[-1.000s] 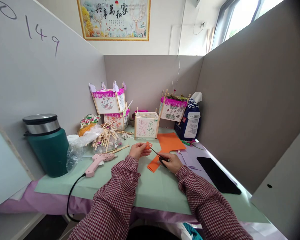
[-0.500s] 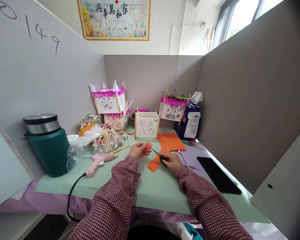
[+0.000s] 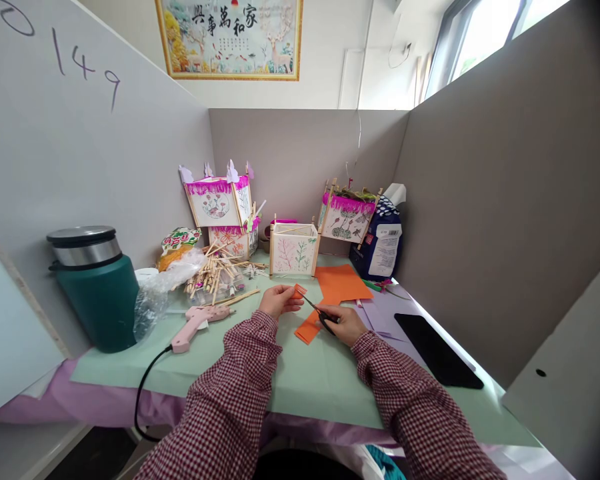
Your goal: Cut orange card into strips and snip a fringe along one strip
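Observation:
Between the fingertips of my left hand [image 3: 280, 301] is a small folded piece of orange paper [image 3: 299, 291], its edge cut into a fringe. My right hand [image 3: 347, 324] is closed round the handles of black scissors [image 3: 326, 317]. Their blades point up and left and meet the paper's fringed edge. Below the scissors lies an orange paper strip [image 3: 307, 331], folded at its near end. A larger orange sheet [image 3: 343, 283] is flat on the table behind my right hand.
A white paper lantern [image 3: 294, 250] with drawn plants stands straight ahead. At left are a pink glue gun [image 3: 196, 325], a pile of wooden sticks [image 3: 215, 273] and a green thermos [image 3: 97, 300]. A black phone-like slab [image 3: 437, 350] and purple paper [image 3: 380, 320] lie at right.
Hardly anything differs. My hands, the scissors and the orange paper keep almost the same place, and the view has shifted very slightly.

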Action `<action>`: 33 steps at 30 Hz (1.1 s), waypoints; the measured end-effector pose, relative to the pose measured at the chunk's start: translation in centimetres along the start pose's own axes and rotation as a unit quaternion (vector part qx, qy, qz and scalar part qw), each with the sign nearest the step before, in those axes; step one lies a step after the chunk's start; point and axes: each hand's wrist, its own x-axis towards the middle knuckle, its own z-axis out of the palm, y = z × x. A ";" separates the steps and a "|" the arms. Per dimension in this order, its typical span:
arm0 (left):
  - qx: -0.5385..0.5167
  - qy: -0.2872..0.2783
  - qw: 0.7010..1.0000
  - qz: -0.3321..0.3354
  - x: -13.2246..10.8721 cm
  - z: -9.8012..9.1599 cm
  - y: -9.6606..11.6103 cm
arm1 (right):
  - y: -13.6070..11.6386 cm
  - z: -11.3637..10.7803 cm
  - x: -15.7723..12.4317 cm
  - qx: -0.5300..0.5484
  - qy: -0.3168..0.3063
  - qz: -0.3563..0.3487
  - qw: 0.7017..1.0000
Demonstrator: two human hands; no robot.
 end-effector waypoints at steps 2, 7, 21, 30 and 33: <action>0.000 -0.001 1.000 0.001 0.0 0.0 0.0 | 0.0 0.0 0.0 0.003 -0.002 -0.001 1.000; 0.003 -0.001 1.000 0.001 0.0 0.0 0.0 | 0.2 0.0 0.0 0.009 0.000 0.003 1.000; -0.049 0.045 0.998 0.010 0.7 -0.5 0.0 | 0.0 0.0 0.0 -0.002 -0.003 0.017 1.000; -0.038 0.033 0.999 -0.005 0.6 -0.4 0.1 | -0.4 -0.3 0.0 -0.010 -0.006 0.013 1.000; -0.030 0.022 0.999 -0.009 0.4 -0.2 0.1 | -0.4 -0.2 0.0 -0.011 -0.004 0.007 1.000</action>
